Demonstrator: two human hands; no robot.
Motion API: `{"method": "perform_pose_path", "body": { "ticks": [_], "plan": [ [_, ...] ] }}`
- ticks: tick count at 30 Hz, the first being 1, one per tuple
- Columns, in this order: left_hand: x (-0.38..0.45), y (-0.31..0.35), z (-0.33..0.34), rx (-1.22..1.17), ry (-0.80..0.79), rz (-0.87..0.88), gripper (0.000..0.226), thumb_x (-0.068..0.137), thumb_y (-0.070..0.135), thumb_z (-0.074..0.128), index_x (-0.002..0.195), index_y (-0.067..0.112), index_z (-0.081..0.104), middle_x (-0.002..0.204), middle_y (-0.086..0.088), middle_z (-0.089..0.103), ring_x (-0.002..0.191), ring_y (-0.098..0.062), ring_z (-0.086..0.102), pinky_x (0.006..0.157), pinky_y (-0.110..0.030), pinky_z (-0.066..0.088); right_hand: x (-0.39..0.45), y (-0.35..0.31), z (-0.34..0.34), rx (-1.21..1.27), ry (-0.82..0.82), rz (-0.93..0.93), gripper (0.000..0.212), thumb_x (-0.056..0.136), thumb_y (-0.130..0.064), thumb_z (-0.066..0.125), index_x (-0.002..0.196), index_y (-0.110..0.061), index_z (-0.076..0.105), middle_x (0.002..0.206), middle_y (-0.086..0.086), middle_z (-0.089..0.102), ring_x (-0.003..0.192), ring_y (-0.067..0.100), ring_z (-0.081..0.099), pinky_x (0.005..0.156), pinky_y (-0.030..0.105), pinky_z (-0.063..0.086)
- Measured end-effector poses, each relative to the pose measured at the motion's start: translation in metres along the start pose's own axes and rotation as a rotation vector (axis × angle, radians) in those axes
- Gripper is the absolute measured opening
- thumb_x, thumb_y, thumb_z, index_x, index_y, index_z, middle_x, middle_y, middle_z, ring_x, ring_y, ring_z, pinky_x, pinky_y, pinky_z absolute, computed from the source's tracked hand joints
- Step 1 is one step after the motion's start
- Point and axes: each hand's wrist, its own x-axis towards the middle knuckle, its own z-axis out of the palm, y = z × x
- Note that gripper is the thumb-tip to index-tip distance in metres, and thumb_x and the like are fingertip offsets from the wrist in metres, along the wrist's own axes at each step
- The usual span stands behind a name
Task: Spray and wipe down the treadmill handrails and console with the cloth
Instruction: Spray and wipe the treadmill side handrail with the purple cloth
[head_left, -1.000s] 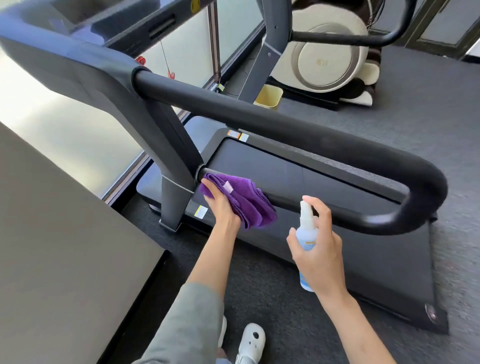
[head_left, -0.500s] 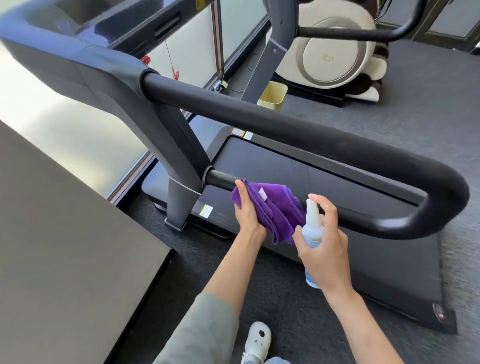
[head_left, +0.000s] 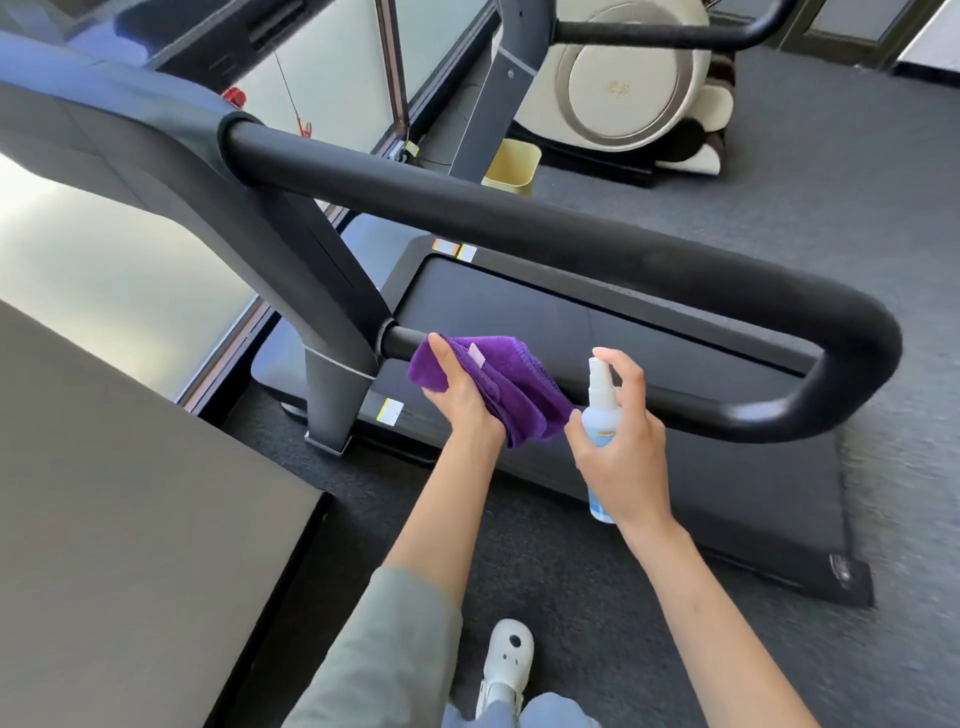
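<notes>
On lower handrail (head_left: 649, 400), close to grey post (head_left: 332, 384): left hand (head_left: 462, 400) grips purple cloth (head_left: 514, 384) round bar. Right hand (head_left: 623, 447) just beside cloth, fingers curled round spray bottle (head_left: 600, 415), one finger on top. Best: squeeze cloth snug, slide along bar away from post, spray ahead of cloth.

The cloth (head_left: 498, 387) lies over the lower rail (head_left: 675, 410), near the upright (head_left: 322, 312). The bottle (head_left: 601, 415) stands just right of the cloth, in front of that rail. The upper rail (head_left: 519, 218) runs above, the belt (head_left: 597, 322) behind. A bin (head_left: 511, 162) sits beyond.
</notes>
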Motion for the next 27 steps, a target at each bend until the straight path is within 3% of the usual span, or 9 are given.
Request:
{"method": "perform_pose_path", "body": {
  "ticks": [4, 7, 10, 13, 17, 21, 25, 27],
  "plan": [
    [-0.009, -0.012, -0.004, 0.104, -0.098, -0.086, 0.070, 0.078, 0.060, 0.067, 0.133, 0.025, 0.042, 0.124, -0.005, 0.060, 0.110, -0.029, 0.061, 0.100, -0.055, 0.046, -0.002, 0.005, -0.007, -0.011, 0.025, 0.050, 0.064, 0.086, -0.001, 0.064, 0.133, -0.036, 0.039, 0.096, -0.009, 0.060, 0.072, 0.023, 0.057, 0.070, 0.047, 0.055],
    [-0.009, 0.000, -0.013, 0.109, -0.076, -0.093, 0.066, 0.079, 0.058, 0.068, 0.130, 0.021, 0.047, 0.124, -0.008, 0.062, 0.109, -0.031, 0.062, 0.099, -0.056, 0.047, -0.007, 0.004, -0.015, -0.022, 0.025, 0.077, 0.064, 0.087, -0.002, 0.065, 0.134, -0.037, 0.039, 0.100, -0.007, 0.059, 0.072, 0.027, 0.060, 0.069, 0.051, 0.056],
    [0.013, 0.036, -0.020, 0.050, 0.015, -0.029, 0.068, 0.080, 0.061, 0.065, 0.133, 0.022, 0.046, 0.127, -0.005, 0.061, 0.113, -0.030, 0.061, 0.100, -0.052, 0.046, -0.016, 0.004, -0.024, -0.036, 0.038, 0.085, 0.062, 0.087, -0.004, 0.065, 0.134, -0.037, 0.041, 0.097, -0.011, 0.058, 0.068, 0.025, 0.059, 0.067, 0.041, 0.054],
    [0.032, 0.054, -0.019, 0.066, -0.016, -0.059, 0.077, 0.078, 0.069, 0.060, 0.138, 0.022, 0.044, 0.132, -0.004, 0.058, 0.119, -0.030, 0.057, 0.105, -0.053, 0.042, -0.025, 0.004, -0.032, -0.091, 0.071, 0.083, 0.061, 0.087, -0.004, 0.067, 0.133, -0.035, 0.042, 0.096, -0.015, 0.059, 0.068, 0.016, 0.052, 0.068, 0.028, 0.044],
    [0.026, 0.041, -0.015, 0.140, 0.024, -0.038, 0.073, 0.076, 0.064, 0.068, 0.129, 0.019, 0.048, 0.122, -0.005, 0.063, 0.100, -0.027, 0.064, 0.098, -0.052, 0.048, -0.035, 0.004, -0.039, -0.105, 0.116, 0.120, 0.060, 0.087, -0.005, 0.067, 0.134, -0.034, 0.042, 0.101, -0.016, 0.059, 0.072, 0.017, 0.053, 0.069, 0.029, 0.043],
    [0.008, 0.020, -0.005, 0.122, 0.058, -0.052, 0.078, 0.072, 0.064, 0.072, 0.131, 0.018, 0.049, 0.115, -0.003, 0.065, 0.097, -0.026, 0.066, 0.098, -0.050, 0.049, -0.035, 0.008, -0.049, -0.082, 0.109, 0.100, 0.061, 0.087, -0.006, 0.067, 0.133, -0.037, 0.041, 0.100, -0.016, 0.062, 0.072, 0.019, 0.055, 0.069, 0.029, 0.045],
    [-0.012, -0.009, 0.001, 0.096, 0.028, -0.034, 0.077, 0.074, 0.063, 0.071, 0.134, 0.022, 0.046, 0.121, -0.003, 0.063, 0.099, -0.026, 0.065, 0.095, -0.047, 0.050, -0.036, 0.023, -0.059, -0.031, 0.036, 0.033, 0.064, 0.087, -0.004, 0.068, 0.132, -0.039, 0.040, 0.106, -0.040, 0.055, 0.076, 0.013, 0.056, 0.071, 0.023, 0.046],
    [-0.023, -0.024, 0.005, 0.080, -0.001, -0.034, 0.078, 0.074, 0.063, 0.070, 0.135, 0.022, 0.044, 0.122, -0.004, 0.062, 0.103, -0.028, 0.063, 0.095, -0.048, 0.049, -0.036, 0.032, -0.066, -0.027, -0.005, -0.029, 0.066, 0.086, -0.003, 0.068, 0.133, -0.040, 0.040, 0.110, -0.033, 0.055, 0.079, 0.014, 0.056, 0.072, 0.023, 0.045]
  ]
}}
